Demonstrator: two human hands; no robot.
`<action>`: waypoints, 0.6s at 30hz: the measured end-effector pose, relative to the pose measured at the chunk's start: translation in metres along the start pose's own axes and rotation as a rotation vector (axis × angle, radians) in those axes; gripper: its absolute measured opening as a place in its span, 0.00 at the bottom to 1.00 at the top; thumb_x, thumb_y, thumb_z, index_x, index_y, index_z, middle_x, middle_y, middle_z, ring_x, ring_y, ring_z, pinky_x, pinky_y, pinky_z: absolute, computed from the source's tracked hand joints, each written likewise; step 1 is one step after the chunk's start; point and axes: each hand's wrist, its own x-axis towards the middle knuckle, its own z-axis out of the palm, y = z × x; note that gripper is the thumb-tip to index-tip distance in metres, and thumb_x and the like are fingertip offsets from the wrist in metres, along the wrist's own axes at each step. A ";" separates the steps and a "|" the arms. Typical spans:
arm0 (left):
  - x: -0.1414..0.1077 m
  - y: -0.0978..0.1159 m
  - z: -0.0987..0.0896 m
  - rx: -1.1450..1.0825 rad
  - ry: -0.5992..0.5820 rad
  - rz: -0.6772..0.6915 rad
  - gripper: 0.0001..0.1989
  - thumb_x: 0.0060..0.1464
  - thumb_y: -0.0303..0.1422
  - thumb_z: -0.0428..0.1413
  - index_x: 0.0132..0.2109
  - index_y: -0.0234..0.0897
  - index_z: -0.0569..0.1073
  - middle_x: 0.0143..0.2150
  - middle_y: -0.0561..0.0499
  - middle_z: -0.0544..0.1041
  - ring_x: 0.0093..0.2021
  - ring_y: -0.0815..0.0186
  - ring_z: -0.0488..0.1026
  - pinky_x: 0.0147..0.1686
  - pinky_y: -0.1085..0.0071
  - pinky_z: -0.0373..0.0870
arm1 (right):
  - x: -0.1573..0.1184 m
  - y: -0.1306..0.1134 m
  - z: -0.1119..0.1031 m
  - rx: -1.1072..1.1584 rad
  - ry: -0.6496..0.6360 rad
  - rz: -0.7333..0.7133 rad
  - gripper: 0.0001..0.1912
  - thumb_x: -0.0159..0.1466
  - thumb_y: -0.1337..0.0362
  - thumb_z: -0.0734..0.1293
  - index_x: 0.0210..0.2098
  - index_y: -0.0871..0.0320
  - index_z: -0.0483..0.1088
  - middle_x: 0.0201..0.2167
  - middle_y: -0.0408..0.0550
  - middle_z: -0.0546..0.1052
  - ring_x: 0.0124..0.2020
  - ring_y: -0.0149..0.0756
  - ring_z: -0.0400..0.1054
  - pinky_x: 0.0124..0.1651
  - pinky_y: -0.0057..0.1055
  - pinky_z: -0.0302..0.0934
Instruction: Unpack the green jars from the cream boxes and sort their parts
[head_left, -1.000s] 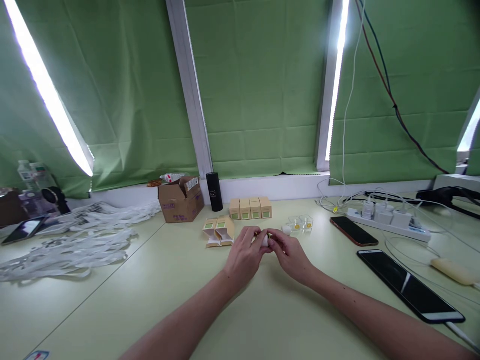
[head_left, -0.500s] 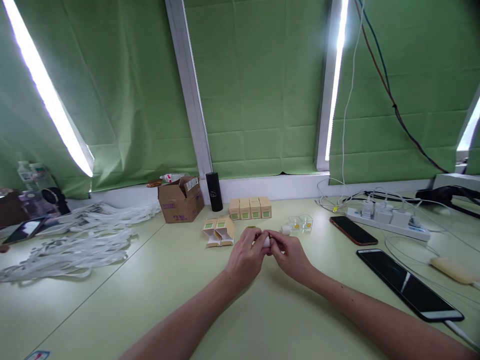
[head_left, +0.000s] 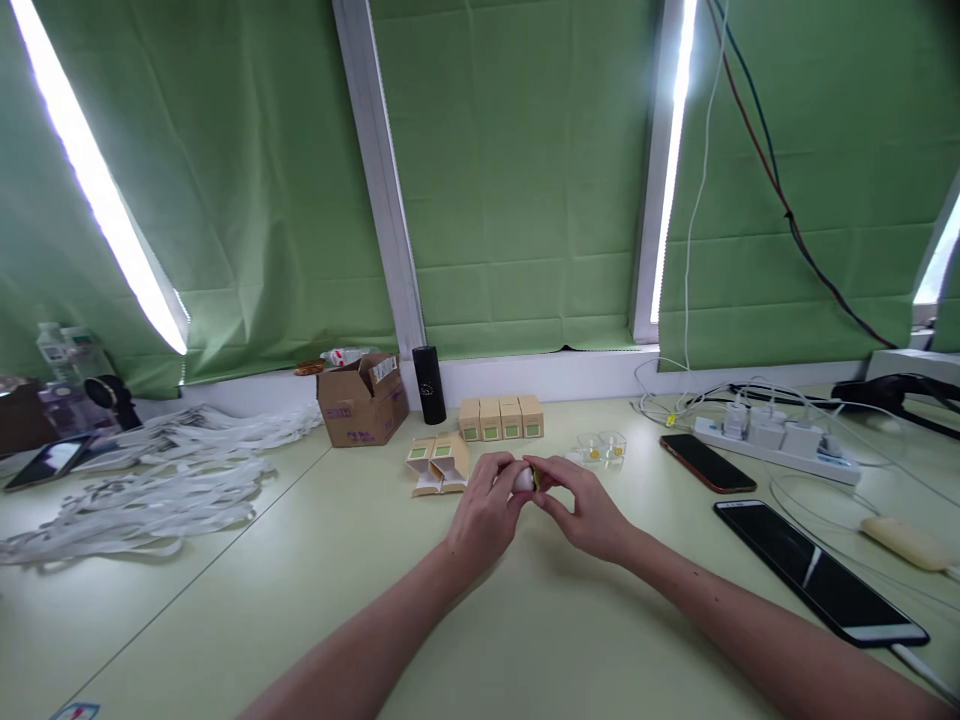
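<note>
Touching left hand | touching right hand | white piece between

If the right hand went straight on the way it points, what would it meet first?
Probably the white piece in the left hand, right by the right hand's fingertips; whether they already touch is hard to tell.

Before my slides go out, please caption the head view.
Left hand and right hand holding a small white item in front of a row of four small boxes.
</note>
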 end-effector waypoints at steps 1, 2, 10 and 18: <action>-0.001 -0.001 0.000 -0.026 -0.004 -0.017 0.13 0.67 0.28 0.54 0.57 0.39 0.71 0.49 0.42 0.72 0.50 0.57 0.72 0.50 0.59 0.76 | 0.000 0.001 -0.002 -0.042 -0.014 -0.034 0.23 0.69 0.63 0.66 0.63 0.51 0.68 0.46 0.52 0.77 0.41 0.41 0.74 0.48 0.44 0.74; -0.002 -0.003 0.000 -0.050 -0.014 -0.031 0.14 0.66 0.28 0.54 0.57 0.39 0.71 0.50 0.42 0.72 0.50 0.57 0.73 0.50 0.59 0.76 | -0.001 0.002 -0.003 -0.078 -0.021 -0.053 0.23 0.68 0.64 0.67 0.63 0.51 0.68 0.46 0.52 0.75 0.41 0.40 0.73 0.48 0.44 0.74; -0.002 -0.004 0.002 -0.136 -0.044 -0.060 0.13 0.67 0.29 0.53 0.57 0.38 0.71 0.51 0.41 0.72 0.52 0.57 0.72 0.53 0.58 0.75 | 0.001 0.004 -0.002 -0.100 -0.020 -0.047 0.15 0.70 0.64 0.66 0.56 0.51 0.69 0.48 0.52 0.76 0.41 0.40 0.71 0.45 0.42 0.73; 0.004 0.000 -0.002 -0.250 0.074 -0.167 0.10 0.67 0.32 0.53 0.53 0.39 0.73 0.49 0.42 0.74 0.51 0.57 0.73 0.52 0.59 0.74 | 0.002 0.011 -0.003 -0.064 0.014 -0.002 0.17 0.66 0.67 0.67 0.54 0.52 0.69 0.45 0.50 0.79 0.37 0.39 0.72 0.44 0.41 0.72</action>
